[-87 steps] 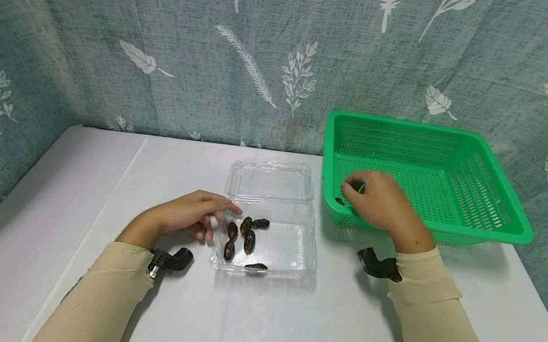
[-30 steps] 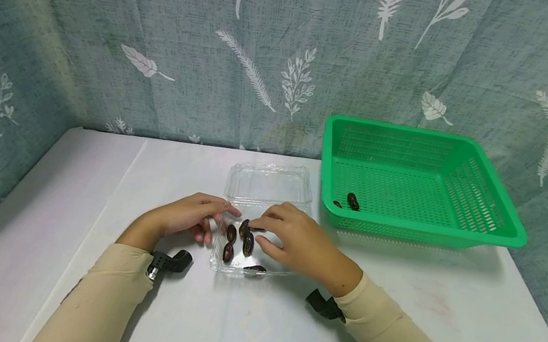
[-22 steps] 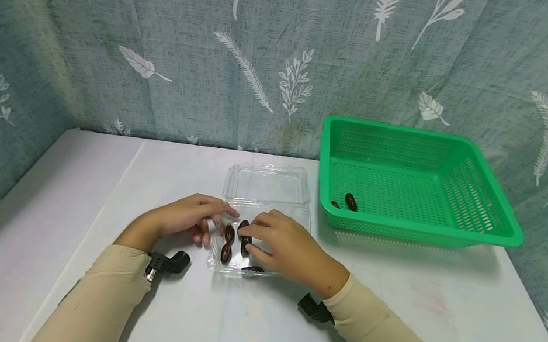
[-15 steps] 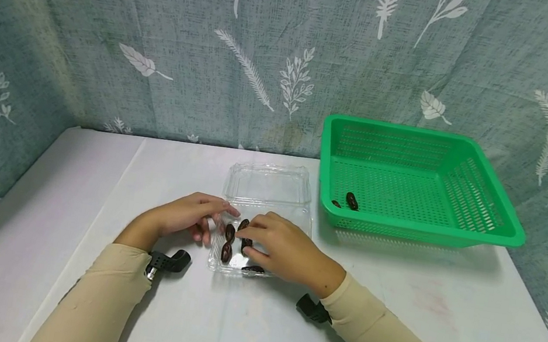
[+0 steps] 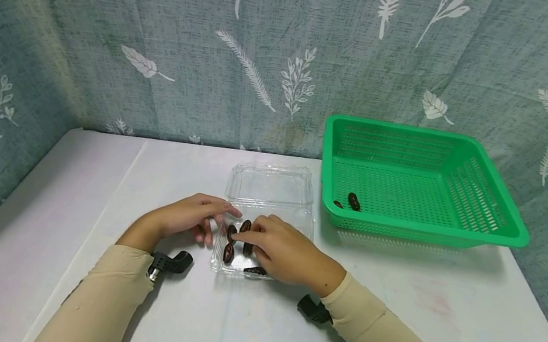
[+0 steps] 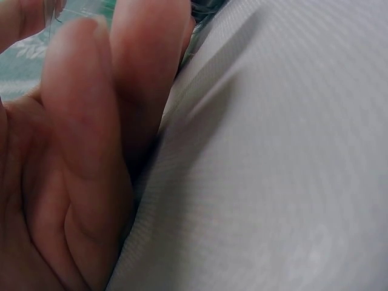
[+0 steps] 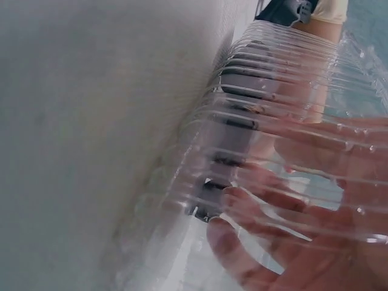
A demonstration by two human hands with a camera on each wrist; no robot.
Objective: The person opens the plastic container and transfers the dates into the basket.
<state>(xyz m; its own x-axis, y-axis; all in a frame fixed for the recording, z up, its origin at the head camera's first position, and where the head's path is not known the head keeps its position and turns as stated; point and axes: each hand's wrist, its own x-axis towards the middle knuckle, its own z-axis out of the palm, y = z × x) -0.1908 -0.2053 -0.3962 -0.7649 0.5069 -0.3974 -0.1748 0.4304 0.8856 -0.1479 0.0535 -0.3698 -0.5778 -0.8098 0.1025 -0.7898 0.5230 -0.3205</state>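
A clear plastic clamshell container [image 5: 290,238] lies open on the white table, its lid [image 5: 272,185] folded back. Several dark dates [image 5: 228,253] lie at its left end. My right hand [image 5: 242,238] reaches into the container, thumb and forefinger pinching one date [image 5: 247,248]. In the right wrist view the curled fingers [image 7: 291,242] show through the ribbed container wall [image 7: 267,91], with dates [image 7: 239,121] beside them. My left hand [image 5: 216,220] rests against the container's left edge, forefinger stretched along the rim. In the left wrist view its fingers [image 6: 79,151] lie against the table [image 6: 273,182].
A green slotted basket [image 5: 483,229] stands at the back right of the table [image 5: 392,307], holding two dates [image 5: 353,200] near its front left corner. A leaf-patterned curtain [image 5: 167,31] closes off the back and sides. Black camera mounts [image 5: 170,261] sit at both wrists.
My right hand has come back from the basket, leaving a date there, and has reached into the clear container. Over the last second it has crept left onto the dates. The left hand has stayed put.
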